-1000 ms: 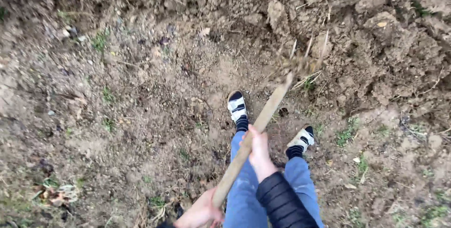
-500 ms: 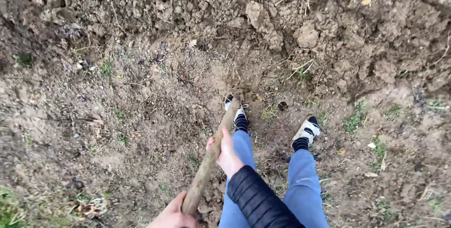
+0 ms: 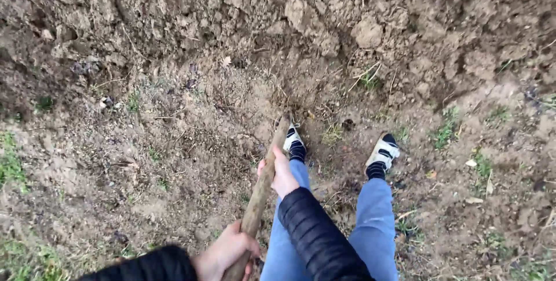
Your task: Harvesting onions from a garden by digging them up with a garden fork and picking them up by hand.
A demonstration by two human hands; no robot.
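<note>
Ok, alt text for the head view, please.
Seen from above, a person grips a long wooden handle with both hands, right hand ahead of left hand, its far end at the dug soil before their sandalled feet.

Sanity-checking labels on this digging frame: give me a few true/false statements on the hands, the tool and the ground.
1. Both hands grip one wooden handle. True: the right hand is higher up, the left hand near its end.
2. The tool's head is raised in the air. False: its far end is down at the soil by the left shoe.
3. The person wears gloves. False: both hands are bare.
4. Clods of turned earth lie ahead of the feet. True.
</note>
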